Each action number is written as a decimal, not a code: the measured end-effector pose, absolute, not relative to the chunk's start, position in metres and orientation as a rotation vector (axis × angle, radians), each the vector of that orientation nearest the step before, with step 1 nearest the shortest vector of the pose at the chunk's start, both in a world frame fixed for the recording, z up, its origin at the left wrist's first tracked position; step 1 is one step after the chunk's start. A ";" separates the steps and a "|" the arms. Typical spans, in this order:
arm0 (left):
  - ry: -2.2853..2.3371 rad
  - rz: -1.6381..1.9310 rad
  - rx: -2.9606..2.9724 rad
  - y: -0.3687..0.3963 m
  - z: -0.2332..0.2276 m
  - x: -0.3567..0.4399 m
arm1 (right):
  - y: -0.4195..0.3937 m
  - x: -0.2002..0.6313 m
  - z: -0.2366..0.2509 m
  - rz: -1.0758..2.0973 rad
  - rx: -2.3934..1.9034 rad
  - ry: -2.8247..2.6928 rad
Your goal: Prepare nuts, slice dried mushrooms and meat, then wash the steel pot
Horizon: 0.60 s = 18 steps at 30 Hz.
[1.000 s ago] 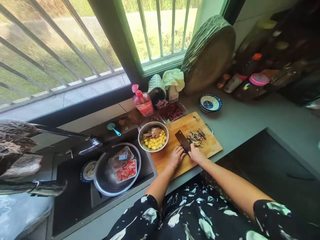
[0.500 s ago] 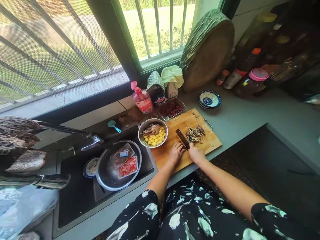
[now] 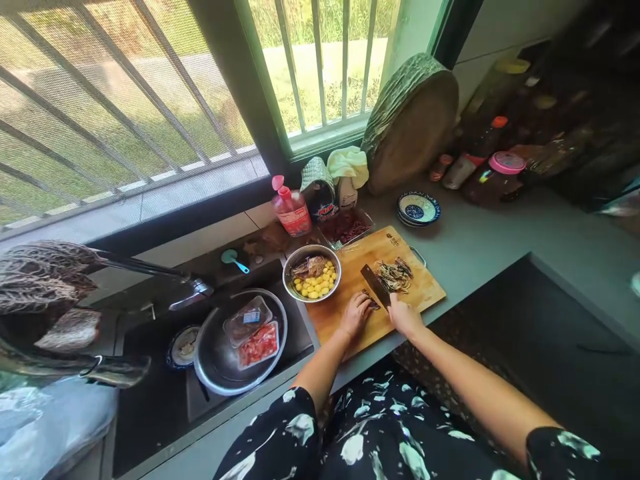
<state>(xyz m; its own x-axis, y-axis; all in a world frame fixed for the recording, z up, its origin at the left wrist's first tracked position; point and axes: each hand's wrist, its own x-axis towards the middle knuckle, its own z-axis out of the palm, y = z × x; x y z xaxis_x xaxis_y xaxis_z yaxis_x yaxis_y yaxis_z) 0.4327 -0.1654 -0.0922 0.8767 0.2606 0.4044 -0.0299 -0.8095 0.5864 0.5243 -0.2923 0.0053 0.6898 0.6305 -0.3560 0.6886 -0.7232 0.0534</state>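
My right hand (image 3: 404,316) is closed around the handle of a cleaver (image 3: 376,285), whose dark blade stands on the wooden cutting board (image 3: 330,320). To the blade's left, my left hand (image 3: 356,313) has its fingers curled down on a small dark piece of food (image 3: 371,302), perhaps dried mushroom. Beyond the blade, on the right, lies a pile of thin brown and pale sliced strips (image 3: 395,275). A metal bowl (image 3: 286,283) at the board's left holds yellow balls and a brownish chunk of food in liquid.
In the dark sink (image 3: 145,407) sits a large basin (image 3: 200,373) with a pack of red meat (image 3: 259,344). Behind the board are a plastic tray of dark red strips (image 3: 350,228) and a pink bottle (image 3: 294,217). Patterned bowls (image 3: 419,209) stand at the back right.
The cleaver has come away from my left hand's fingertips to the right, leaving a small gap, and the dark food piece shows more. The whole view has shifted slightly.
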 end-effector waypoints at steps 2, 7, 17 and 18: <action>0.130 0.616 2.443 -0.162 -0.094 0.434 | -0.289 0.519 0.004 -0.446 2.696 1.150; 0.097 0.577 2.417 -0.157 -0.097 0.436 | -0.279 0.513 -0.001 -0.438 2.667 1.189; 0.074 0.586 2.415 -0.154 -0.102 0.439 | -0.267 0.523 0.001 -0.560 2.596 1.260; 0.070 0.581 2.417 -0.154 -0.103 0.439 | -0.266 0.523 0.001 -0.566 2.585 1.259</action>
<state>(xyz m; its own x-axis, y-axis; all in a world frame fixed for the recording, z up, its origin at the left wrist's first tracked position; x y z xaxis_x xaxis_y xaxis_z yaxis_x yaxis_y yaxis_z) 0.4390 -0.1541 -0.1029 0.9008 0.1911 0.3899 -0.0935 -0.7916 0.6039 0.5234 -0.2662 0.0014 0.5612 0.7090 -0.4270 0.7899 -0.6129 0.0203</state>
